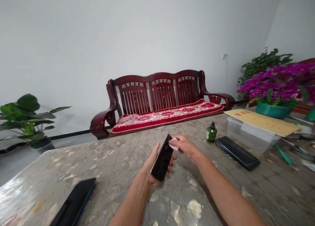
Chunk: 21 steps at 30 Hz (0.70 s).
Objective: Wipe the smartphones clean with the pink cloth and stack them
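Observation:
My left hand (152,163) is closed round a black phone (162,158), holding it tilted above the table with its dark screen up. My right hand (185,145) pinches a small pink cloth or pad (174,145) and presses it against the phone's upper right edge. Both forearms reach in from the bottom of the view over a mottled stone-patterned table (118,154).
A second black phone (237,152) lies at the right beside a small green bottle (211,133). A dark flat device (75,203) lies at the lower left. A clear plastic box (248,134) under a brown envelope, purple flowers (275,85) and a red wooden bench (159,101) stand beyond.

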Available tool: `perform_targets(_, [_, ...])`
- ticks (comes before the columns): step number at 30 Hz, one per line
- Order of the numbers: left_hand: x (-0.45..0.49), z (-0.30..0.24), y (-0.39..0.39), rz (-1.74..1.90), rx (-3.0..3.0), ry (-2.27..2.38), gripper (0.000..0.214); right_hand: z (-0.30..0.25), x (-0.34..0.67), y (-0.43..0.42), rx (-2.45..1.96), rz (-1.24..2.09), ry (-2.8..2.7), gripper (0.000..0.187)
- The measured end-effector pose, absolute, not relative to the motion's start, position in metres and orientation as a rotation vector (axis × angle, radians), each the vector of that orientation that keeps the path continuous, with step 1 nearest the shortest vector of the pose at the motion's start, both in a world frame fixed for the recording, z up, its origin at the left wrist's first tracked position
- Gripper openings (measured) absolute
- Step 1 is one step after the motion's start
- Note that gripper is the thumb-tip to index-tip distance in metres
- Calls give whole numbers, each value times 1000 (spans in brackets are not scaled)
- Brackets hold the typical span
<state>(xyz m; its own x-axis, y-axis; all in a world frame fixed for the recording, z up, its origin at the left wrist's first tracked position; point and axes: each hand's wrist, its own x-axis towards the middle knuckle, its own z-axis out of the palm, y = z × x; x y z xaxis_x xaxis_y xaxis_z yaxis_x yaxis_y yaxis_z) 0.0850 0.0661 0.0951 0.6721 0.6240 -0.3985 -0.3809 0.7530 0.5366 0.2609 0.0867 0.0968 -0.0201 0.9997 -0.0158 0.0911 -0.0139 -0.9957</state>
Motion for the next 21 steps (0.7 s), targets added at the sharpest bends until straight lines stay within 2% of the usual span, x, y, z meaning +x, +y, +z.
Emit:
perform_targets(2, [85,96,65,585,437,584,67,95,261,87,-1333,1151,-1318,27])
perform_targets(6, [84,94,64,580,377,475,55,96,258,87,-1371,1040,-1317,21])
perform_targets(9, [83,92,66,601,303,453,55,100,253,86,-1345,699,-1312,24])
perform_targets(14, [86,84,68,659,242,484,54,100,240,80,-1266,107,-1560,17])
perform_targets(18, [89,73,72,715,238,522,46,94,225,70,-1265,-127,-1842,22])
perform_targets(21, [85,67,78,736,241,530,48,94,211,60,-1327,-169,-1980,22])
